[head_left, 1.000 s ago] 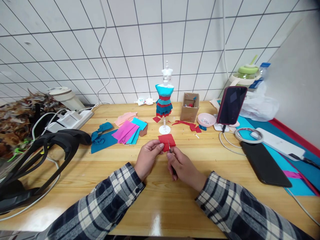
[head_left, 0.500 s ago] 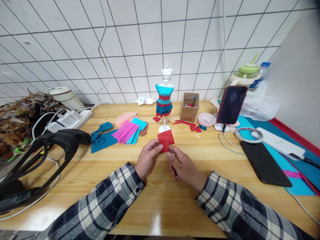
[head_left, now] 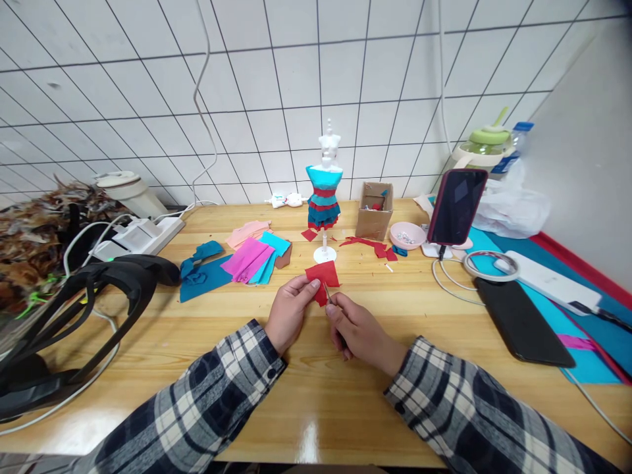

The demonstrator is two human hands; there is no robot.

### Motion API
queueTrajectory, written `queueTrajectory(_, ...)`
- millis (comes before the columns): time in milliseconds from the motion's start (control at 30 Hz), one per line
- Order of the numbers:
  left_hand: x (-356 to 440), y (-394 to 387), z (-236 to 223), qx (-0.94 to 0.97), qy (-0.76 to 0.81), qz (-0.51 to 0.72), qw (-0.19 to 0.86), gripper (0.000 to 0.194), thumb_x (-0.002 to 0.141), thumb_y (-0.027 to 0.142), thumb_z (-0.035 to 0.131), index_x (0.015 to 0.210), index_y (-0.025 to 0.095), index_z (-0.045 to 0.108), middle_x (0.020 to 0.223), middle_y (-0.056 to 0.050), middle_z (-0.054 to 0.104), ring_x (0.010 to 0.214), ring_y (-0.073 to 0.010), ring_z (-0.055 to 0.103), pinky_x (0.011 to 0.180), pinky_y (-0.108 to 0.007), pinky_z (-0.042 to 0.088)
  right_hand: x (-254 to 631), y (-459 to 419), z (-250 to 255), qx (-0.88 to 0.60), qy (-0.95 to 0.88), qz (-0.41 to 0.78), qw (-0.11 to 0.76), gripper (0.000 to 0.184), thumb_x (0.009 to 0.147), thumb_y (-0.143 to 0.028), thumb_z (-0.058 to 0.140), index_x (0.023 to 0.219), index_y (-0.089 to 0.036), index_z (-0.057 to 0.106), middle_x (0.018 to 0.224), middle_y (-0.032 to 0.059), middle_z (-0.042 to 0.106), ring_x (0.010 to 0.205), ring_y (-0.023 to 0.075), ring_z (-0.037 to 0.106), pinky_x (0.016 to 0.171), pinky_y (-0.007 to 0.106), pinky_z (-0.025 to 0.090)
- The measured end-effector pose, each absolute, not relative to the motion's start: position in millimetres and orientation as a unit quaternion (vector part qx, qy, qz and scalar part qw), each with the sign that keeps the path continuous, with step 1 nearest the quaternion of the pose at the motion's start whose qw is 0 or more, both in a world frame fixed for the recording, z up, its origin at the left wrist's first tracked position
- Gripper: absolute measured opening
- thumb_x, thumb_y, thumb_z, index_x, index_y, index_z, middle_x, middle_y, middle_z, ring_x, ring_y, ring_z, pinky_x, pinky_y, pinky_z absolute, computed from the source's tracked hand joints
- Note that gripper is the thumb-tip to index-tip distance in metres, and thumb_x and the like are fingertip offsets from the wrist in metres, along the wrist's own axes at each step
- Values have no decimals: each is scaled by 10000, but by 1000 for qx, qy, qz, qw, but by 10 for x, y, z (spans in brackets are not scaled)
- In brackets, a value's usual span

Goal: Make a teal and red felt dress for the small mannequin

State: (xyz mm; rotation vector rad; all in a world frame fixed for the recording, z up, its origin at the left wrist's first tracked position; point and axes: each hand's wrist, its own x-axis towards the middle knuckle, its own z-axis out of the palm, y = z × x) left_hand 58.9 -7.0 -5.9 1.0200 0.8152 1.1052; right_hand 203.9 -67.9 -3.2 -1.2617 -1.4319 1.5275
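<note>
My left hand [head_left: 291, 311] pinches a small red piece of cloth [head_left: 322, 274] by its lower left edge, just above the wooden table [head_left: 316, 395]. My right hand [head_left: 355, 328] is closed on small scissors [head_left: 328, 293], whose thin blades meet the cloth's lower edge. Straight behind the cloth stands a small white mannequin [head_left: 326, 191] in a blue and red layered dress.
Pink, magenta and blue cloth pieces [head_left: 251, 253] lie left of the mannequin. A cardboard box [head_left: 375, 209], pink dish [head_left: 407, 235], propped phone [head_left: 456, 205], tape roll [head_left: 490, 265] and dark tablet [head_left: 522, 322] sit right. A black headset [head_left: 74, 296] and power strip [head_left: 141, 236] are left.
The red cloth has turned and tilted in my left hand, and the scissors have shifted left along its lower edge. Both hands stay in about the same place.
</note>
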Motion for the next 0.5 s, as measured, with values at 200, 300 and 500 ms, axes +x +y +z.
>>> queueTrajectory(200,577,-81,-61,468,363,462,660,219,773,308,719,928,153,720,903,-53,726,838,-167,636,869,-320,471,2033,-681,-26,-478,-535,599,358,355,952,-557,338,1003,-220,438,504,-93,514,325,74,441,325,160,346)
queueTrajectory(300,591,-97,-44,473,370,444,665,265,754,320,735,964,158,722,916,-61,728,849,-181,647,847,-318,480,2032,-680,-25,-482,-535,590,365,336,959,-529,338,1029,-217,441,503,-93,519,324,78,451,327,163,339)
queueTrajectory(500,617,-124,-58,459,375,450,668,276,728,328,760,948,166,714,872,-55,728,797,-166,650,798,-301,487,2018,-672,-35,-493,-532,575,379,320,960,-511,347,1052,-215,427,516,-91,531,329,82,464,343,169,357)
